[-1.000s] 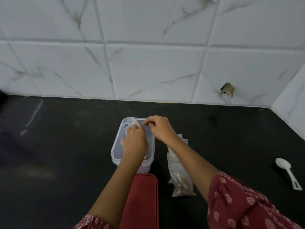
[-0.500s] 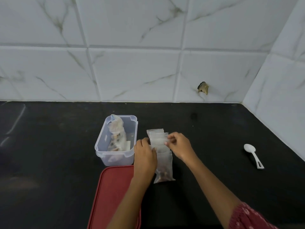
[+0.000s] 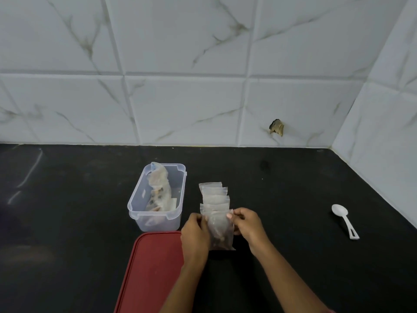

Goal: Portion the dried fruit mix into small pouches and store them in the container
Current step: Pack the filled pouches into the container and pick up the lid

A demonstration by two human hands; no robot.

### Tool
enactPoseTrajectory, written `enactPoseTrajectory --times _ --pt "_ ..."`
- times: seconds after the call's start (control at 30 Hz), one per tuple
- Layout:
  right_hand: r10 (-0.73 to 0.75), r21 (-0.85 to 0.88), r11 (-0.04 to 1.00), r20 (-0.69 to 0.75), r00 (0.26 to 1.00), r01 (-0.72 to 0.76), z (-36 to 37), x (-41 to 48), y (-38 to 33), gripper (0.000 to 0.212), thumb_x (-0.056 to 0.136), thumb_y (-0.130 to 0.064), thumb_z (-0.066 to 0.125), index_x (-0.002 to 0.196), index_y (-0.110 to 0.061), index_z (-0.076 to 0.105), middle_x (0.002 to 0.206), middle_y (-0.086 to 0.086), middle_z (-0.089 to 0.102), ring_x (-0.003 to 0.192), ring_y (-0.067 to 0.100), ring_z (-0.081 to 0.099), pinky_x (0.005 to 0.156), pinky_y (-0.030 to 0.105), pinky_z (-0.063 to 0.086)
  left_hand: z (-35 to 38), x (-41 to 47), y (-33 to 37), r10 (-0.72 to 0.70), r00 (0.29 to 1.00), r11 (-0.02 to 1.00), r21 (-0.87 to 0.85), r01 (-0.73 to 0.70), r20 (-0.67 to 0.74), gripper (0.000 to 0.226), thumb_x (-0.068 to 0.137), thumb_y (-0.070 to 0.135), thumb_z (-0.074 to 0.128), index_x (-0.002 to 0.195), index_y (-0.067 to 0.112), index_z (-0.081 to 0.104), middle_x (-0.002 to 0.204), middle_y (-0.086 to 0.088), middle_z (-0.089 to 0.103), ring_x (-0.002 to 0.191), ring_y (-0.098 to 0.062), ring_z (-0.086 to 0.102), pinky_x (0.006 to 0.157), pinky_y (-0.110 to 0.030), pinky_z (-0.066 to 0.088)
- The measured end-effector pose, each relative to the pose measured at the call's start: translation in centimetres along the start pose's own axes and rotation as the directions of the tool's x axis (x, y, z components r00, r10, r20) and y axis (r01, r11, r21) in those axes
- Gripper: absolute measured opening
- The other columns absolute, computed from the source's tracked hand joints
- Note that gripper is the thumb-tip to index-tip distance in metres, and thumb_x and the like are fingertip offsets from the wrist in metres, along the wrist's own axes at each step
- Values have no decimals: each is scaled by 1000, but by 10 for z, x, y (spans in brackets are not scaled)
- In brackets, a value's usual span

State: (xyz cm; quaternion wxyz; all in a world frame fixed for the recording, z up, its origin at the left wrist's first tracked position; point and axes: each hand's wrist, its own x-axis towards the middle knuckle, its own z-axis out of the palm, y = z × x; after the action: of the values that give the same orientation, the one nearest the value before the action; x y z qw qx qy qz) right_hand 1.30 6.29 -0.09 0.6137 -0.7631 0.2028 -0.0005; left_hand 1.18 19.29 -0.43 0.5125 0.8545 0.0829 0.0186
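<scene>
Just right of the clear container (image 3: 155, 215) on the black table (image 3: 293, 195), our left hand (image 3: 195, 236) and right hand (image 3: 247, 224) pinch the nearest filled pouch (image 3: 220, 233) by its upper edges; a crumpled bag (image 3: 159, 186) sits inside the container.

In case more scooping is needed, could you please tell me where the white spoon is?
In the head view, the white spoon lies on the black counter at the far right, near the side wall.
</scene>
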Motion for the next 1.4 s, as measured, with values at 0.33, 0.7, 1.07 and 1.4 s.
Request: enactPoseTrajectory --times 0.33,0.7,1.07,1.4 --pt "35 176 984 -80 996 -20 8 16 7 15 82 -8 68 88 -18 59 88 6 66 83 19 64 61 22 48 18 17 3 -25 998 999 -32 23 -56 10 96 20 47 96 14 54 100 -7 59 89 -23 59 82 -42 52" --pt "6 166 986 -66 998 5 10 18 10 5 83 -15 67 81 -16 63 88 4 69 84 16 65 64 21 47 22 17 -3 -46 992 965 -263 13 -117 6 96 15 48 100 17 51 94 -2 61 85 -17 61 71 -33 52" --pt "55 207 977 -55 997 -43 6 39 -13 7 85 -10 64 81 -15 66 91 8 70 84 24 68 70 37 58 27 40 10 -115 990 952 -293 87 -78 8 95 17 50 98 12 56 99 -4 59 89 -19 58 73 -28 45" --pt "92 192 979 -95 991 -73 13 48 -6 7 83 -10 66 85 -17 65 94 4 69 89 19 66 83 42 56 29 46 4 -143 989 927 -356 121 -34 5 95 18 51 96 17 56 93 -5 64 83 -20 63 71 -36 55"
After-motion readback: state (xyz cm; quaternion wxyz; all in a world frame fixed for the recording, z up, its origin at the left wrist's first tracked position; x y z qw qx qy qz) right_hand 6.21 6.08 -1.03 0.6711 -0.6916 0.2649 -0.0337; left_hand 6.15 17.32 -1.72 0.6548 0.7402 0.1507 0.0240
